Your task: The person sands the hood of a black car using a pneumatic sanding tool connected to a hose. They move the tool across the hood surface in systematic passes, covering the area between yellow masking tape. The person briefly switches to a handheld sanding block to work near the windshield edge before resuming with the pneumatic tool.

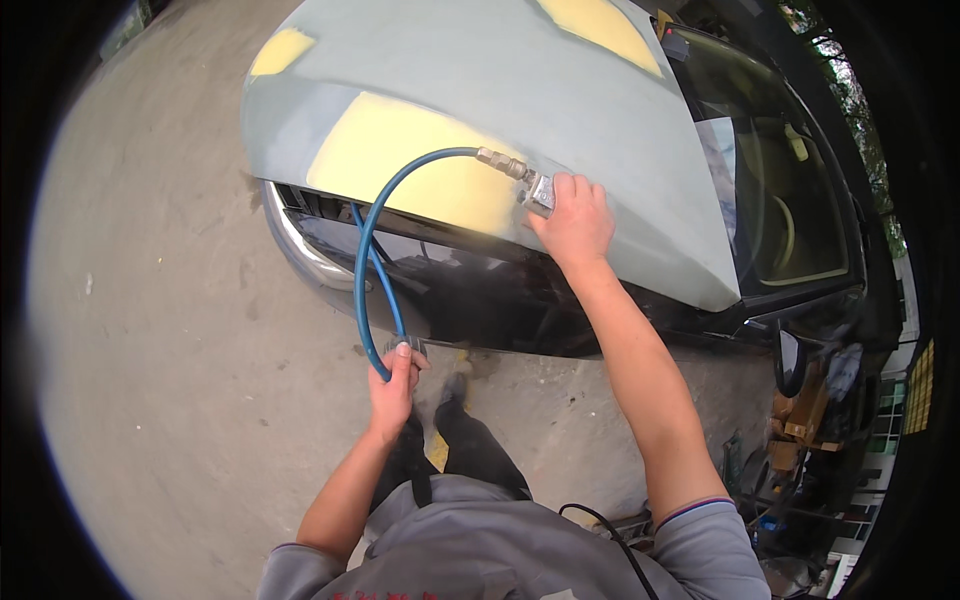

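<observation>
My right hand point(580, 222) is wrapped round a metal-bodied air sander point(541, 194) on the near edge of a car hood point(560, 110). Its underside is hidden. From a brass-coloured fitting on the sander, a blue air hose point(362, 262) loops left and down to my left hand point(395, 385). That hand is closed round the hose in front of my body, thumb on top. The hood is matt grey with pale yellow filler patches; the largest patch point(395, 150) lies just left of the sander, and its edge looks dusty there.
The car's dark fender point(470, 290) and headlight edge point(300, 245) run below the hood. At the right are the windshield point(770, 170) and side mirror point(790, 360). Cardboard boxes point(805, 410) and clutter lie at the lower right. Concrete floor point(170, 300) stretches to the left.
</observation>
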Demonstrator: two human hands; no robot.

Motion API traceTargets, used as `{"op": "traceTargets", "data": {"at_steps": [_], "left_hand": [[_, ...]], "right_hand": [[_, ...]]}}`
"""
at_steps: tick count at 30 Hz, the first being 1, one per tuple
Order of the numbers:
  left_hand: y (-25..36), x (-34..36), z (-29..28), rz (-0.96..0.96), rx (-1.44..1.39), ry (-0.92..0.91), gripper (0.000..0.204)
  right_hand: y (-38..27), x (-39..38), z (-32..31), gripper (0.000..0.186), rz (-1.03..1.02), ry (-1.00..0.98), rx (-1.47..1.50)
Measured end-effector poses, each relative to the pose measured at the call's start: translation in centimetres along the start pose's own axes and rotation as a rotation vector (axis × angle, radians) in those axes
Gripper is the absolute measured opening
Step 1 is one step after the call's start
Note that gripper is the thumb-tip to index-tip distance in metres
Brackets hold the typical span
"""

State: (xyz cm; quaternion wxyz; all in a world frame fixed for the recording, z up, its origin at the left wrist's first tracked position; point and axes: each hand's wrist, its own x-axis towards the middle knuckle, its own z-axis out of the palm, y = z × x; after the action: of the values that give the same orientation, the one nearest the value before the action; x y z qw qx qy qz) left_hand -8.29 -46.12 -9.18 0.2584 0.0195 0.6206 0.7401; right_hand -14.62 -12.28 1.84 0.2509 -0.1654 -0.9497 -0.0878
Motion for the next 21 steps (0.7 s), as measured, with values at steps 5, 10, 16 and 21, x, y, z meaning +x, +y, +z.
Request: {"op": "traceTargets", "data": {"at_steps": [5, 10, 16, 21], "left_hand": [[0.4, -0.1, -0.5, 0.064, 0.004, 0.038, 0.062], [0.3, -0.2, -0.5, 0.047, 0.034, 0.006, 0.062], [0.2, -1.0, -0.6, 0.018, 0.006, 0.021, 0.061], [0.4, 0.1, -0.1, 0.053, 0.019, -0.016, 0.062]], "right_hand": [[-1.7, -4.0, -0.7, 0.063, -0.053, 0.003, 0.033], [-0.5, -1.1, 0.1, 0.066, -0.014, 0.022, -0.017], [-1.7, -4.0, -0.9, 0.061, -0.071, 0.038, 0.043], [0.6, -0.9, -0.5, 0.057, -0.015, 0.085, 0.014]]}}
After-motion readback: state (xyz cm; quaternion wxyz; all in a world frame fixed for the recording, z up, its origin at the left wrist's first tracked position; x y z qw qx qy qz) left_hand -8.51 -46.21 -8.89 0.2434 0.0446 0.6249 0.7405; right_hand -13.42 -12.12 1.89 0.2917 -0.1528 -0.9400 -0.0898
